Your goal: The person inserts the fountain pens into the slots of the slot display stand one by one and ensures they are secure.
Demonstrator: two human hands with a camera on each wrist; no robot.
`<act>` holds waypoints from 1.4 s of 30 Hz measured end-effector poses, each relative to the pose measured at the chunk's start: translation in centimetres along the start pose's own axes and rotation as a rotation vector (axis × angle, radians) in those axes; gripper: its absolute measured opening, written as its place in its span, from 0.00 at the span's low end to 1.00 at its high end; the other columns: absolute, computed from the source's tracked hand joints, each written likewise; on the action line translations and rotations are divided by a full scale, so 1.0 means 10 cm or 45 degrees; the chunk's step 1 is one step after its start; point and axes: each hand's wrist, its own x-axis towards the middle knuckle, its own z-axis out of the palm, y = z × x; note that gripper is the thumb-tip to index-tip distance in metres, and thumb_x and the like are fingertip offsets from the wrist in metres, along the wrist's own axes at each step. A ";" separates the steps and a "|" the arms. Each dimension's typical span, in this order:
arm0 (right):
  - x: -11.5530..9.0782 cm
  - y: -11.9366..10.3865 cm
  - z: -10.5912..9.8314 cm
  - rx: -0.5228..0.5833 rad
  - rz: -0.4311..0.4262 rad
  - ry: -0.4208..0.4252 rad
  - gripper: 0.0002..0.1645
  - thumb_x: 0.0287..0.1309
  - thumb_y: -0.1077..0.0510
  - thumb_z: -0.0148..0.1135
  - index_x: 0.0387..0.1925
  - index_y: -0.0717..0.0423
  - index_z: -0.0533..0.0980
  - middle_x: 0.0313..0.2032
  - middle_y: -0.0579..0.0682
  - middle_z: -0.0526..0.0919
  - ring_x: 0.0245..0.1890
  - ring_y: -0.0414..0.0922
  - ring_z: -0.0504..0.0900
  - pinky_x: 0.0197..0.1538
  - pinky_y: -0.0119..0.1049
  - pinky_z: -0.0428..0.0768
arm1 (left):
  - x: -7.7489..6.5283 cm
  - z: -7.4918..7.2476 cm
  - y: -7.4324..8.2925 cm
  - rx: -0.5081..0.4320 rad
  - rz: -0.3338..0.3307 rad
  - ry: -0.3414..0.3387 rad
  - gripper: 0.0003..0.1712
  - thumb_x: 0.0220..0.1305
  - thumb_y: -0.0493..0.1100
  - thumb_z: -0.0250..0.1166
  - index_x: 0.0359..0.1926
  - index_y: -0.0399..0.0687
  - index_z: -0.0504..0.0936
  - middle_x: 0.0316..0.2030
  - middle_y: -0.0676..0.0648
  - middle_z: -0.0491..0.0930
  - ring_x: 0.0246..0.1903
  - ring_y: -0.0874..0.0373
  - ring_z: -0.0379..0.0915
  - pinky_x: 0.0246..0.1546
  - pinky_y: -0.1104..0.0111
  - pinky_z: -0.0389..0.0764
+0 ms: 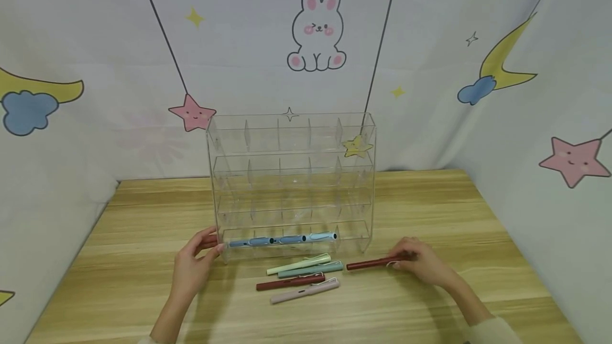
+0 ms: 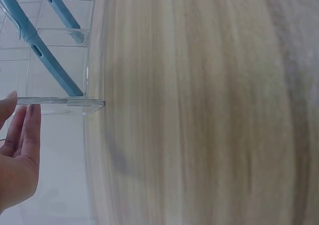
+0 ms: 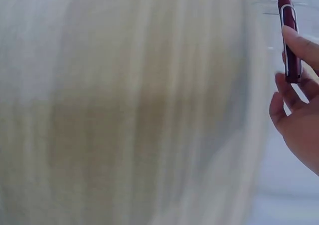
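A clear acrylic pen rack (image 1: 292, 216) stands upright on the table. My left hand (image 1: 193, 264) pinches its lower left side panel between thumb and fingers, as the left wrist view also shows. In my right hand (image 1: 421, 260), to the right of the rack, is a dark red pen (image 1: 370, 264). The right wrist view shows the thumb on the silver clip end of that pen (image 3: 292, 60). Three blue pens (image 1: 290, 239) lie end to end along the rack's bottom tier, the rightmost one paler.
On the table in front of the rack lie a pale green pen (image 1: 298, 265), a teal pen (image 1: 311, 269), another dark red pen (image 1: 290, 282) and a pinkish pen (image 1: 304, 291). A printed white cloth (image 1: 258, 89) hangs behind the wooden table (image 1: 430, 200) and along its sides.
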 end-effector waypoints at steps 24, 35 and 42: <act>0.38 -0.69 0.20 0.091 0.064 0.357 0.09 0.45 0.69 0.67 0.33 0.62 0.80 0.31 0.52 0.80 0.26 0.35 0.73 0.25 0.28 0.75 | -0.01 0.00 0.00 0.014 -0.011 0.002 0.21 0.56 0.31 0.64 0.52 0.35 0.74 0.41 0.37 0.78 0.37 0.74 0.71 0.33 0.81 0.75; 0.51 -0.78 0.43 0.152 0.116 0.476 0.10 0.43 0.71 0.68 0.31 0.65 0.78 0.28 0.51 0.78 0.25 0.35 0.72 0.26 0.26 0.75 | 0.00 0.00 0.00 0.007 -0.017 -0.002 0.21 0.55 0.29 0.63 0.52 0.34 0.74 0.41 0.36 0.78 0.37 0.75 0.70 0.33 0.81 0.75; 0.55 -0.77 0.53 0.379 0.209 0.444 0.13 0.46 0.72 0.65 0.38 0.71 0.76 0.33 0.59 0.79 0.30 0.38 0.78 0.33 0.28 0.79 | 0.00 0.00 -0.01 0.001 -0.013 0.004 0.21 0.55 0.28 0.63 0.52 0.33 0.74 0.40 0.36 0.78 0.36 0.75 0.70 0.33 0.81 0.75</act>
